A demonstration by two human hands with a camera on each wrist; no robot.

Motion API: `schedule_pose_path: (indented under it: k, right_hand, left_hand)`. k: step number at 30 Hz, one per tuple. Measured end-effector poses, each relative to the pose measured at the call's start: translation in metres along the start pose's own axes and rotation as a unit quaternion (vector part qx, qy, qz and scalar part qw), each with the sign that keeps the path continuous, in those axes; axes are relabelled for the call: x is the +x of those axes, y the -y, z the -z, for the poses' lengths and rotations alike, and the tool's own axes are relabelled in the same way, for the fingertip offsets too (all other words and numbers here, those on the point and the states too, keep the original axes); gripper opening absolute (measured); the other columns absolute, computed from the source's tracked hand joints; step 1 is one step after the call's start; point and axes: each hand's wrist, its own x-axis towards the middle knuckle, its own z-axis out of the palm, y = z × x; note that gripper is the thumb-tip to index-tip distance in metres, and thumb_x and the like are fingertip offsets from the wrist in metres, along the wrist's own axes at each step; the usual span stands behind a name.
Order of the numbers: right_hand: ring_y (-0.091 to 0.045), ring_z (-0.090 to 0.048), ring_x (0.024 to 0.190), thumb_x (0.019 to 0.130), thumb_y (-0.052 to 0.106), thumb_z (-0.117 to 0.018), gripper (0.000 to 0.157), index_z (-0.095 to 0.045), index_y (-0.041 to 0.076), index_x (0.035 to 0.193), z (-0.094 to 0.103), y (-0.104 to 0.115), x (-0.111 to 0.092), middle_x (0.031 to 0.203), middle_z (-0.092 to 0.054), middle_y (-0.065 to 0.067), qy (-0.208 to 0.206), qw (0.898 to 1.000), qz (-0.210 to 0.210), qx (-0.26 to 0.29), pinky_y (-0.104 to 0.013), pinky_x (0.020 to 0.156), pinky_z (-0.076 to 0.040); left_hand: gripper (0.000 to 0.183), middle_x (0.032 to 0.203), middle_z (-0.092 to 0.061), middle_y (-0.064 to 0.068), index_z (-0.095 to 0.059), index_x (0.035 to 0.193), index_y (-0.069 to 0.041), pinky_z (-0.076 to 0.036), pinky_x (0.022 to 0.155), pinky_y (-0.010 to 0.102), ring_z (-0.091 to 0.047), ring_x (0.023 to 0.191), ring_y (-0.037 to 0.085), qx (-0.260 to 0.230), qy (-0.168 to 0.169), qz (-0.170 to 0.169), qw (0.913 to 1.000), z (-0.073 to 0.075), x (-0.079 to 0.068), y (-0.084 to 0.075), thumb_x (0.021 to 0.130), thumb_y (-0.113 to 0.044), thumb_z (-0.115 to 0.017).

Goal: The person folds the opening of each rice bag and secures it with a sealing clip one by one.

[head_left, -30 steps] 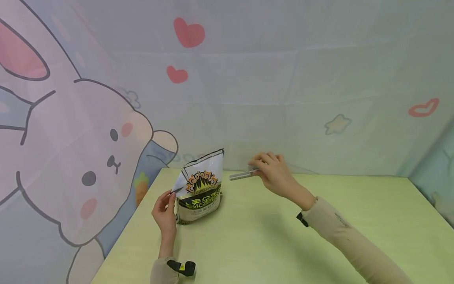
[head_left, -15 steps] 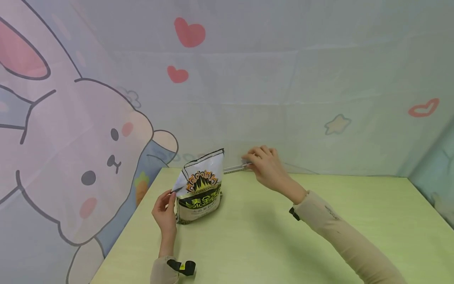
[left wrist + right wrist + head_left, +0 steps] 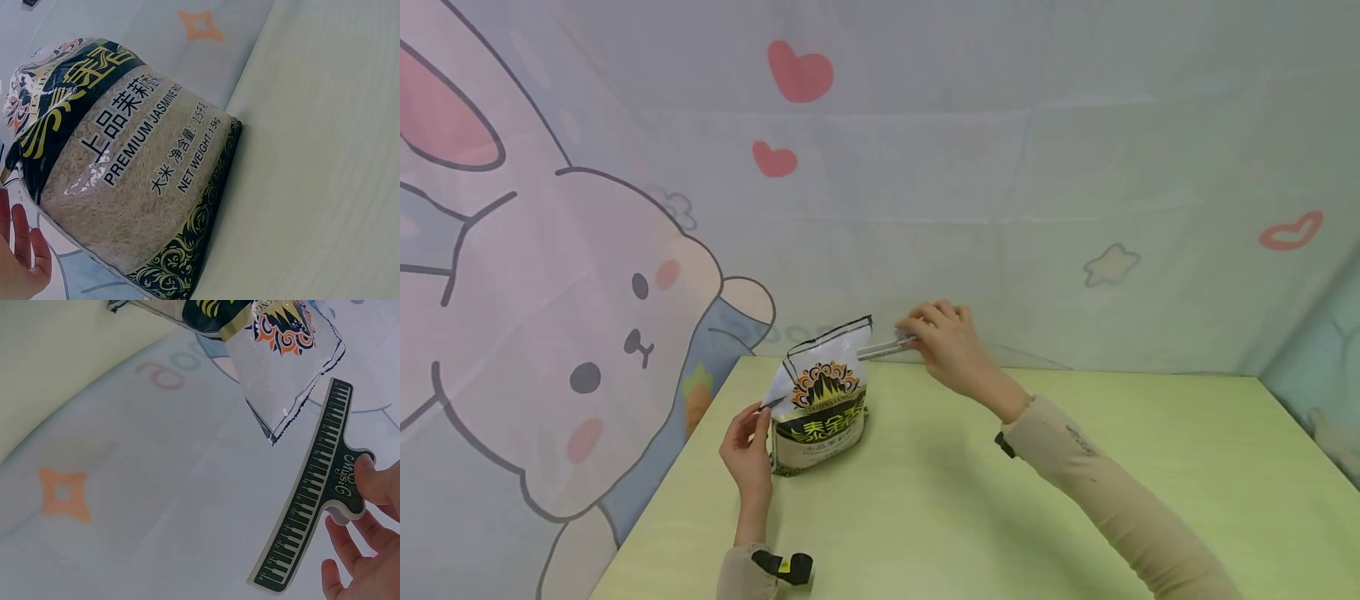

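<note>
A clear-and-white rice bag point(image 3: 822, 427) stands on the table, its top edge slanting up to the right. My left hand point(image 3: 748, 454) pinches the bag's left upper corner. In the left wrist view, rice shows through the bag's point(image 3: 134, 169) front, beside the fingers point(image 3: 22, 231). My right hand point(image 3: 951, 350) holds a long clip point(image 3: 880, 350), level with the bag's top right edge. Black-and-white piano keys and the word Music mark this clip point(image 3: 309, 487) in the right wrist view. Thumb and fingers pinch its handle, and its upper end lies close to the bag's top edge point(image 3: 300, 403).
Under the bag is a pale yellow-green table point(image 3: 880, 525). A backdrop cloth point(image 3: 970, 167) printed with a rabbit, hearts and a star hangs behind it and along the left side. Dark wrist cameras point(image 3: 793, 568) sit on both sleeves.
My right hand has moved left and slightly up with the clip, bringing its end to the bag's top right edge. The left hand and bag have stayed in place.
</note>
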Motion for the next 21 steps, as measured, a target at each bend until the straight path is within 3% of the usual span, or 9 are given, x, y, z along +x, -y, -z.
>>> schedule_pose_path:
  k: [11, 21]
  right_hand:
    - [-0.019, -0.049, 0.089, 0.081, 0.011, -0.063, 0.02, -0.065, 0.017, 0.1, -0.004, 0.004, 0.012, 0.098, -0.061, 0.0, -0.01, 1.0, 0.001, 0.011, -0.039, 0.076, -0.031]
    - [-0.019, -0.05, 0.092, 0.081, 0.009, -0.063, 0.023, -0.066, 0.015, 0.103, -0.006, 0.012, 0.023, 0.1, -0.062, 0.0, 0.009, 1.0, 0.001, 0.002, -0.04, 0.079, -0.035]
  left_hand:
    - [0.023, 0.07, -0.063, -0.002, -0.058, 0.095, 0.017, -0.044, 0.056, 0.013, -0.055, 0.065, 0.002, -0.008, 0.002, 0.0, 1.0, -0.001, 0.0, 0.001, 0.08, 0.001, -0.063]
    - [0.024, 0.071, -0.062, 0.001, -0.059, 0.095, 0.016, -0.044, 0.057, 0.014, -0.055, 0.065, 0.001, 0.009, -0.002, 0.003, 0.9999, 0.0, -0.001, 0.0, 0.08, -0.002, -0.063]
